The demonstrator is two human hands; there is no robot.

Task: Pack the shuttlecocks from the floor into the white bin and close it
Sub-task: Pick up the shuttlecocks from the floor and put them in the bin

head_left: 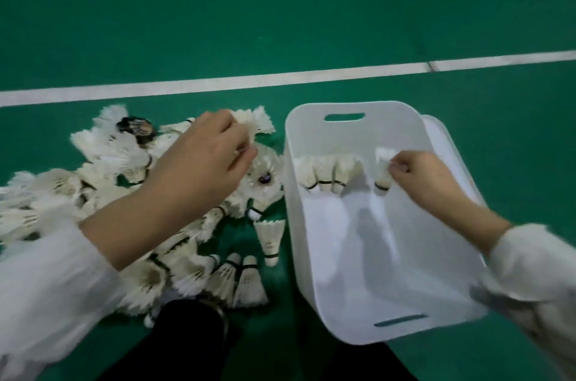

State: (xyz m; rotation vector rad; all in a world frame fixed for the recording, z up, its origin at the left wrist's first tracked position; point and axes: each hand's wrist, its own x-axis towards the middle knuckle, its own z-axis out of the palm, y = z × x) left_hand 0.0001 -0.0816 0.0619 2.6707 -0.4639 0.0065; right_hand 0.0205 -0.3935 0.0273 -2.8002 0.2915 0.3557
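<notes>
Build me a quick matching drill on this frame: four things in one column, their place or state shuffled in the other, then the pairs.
1. left hand
2. right hand
3. row of three shuttlecocks
4. lone shuttlecock

A. lies inside the white bin, by its far wall
B. holds a fourth shuttlecock inside the bin
C. lies on the green floor beside the bin
D. pinches one shuttlecock at the pile

Pairs: 1-D, 2-B, 3-A, 4-C

Light is soft, even and fairly dim, falling from above; faint shadows lie inside the white bin (343, 287). Focus is soft throughout. Motion blur smears the left sleeve (46, 271) and right sleeve (536, 271). Wide-angle distortion bows the court line (218, 83).
</notes>
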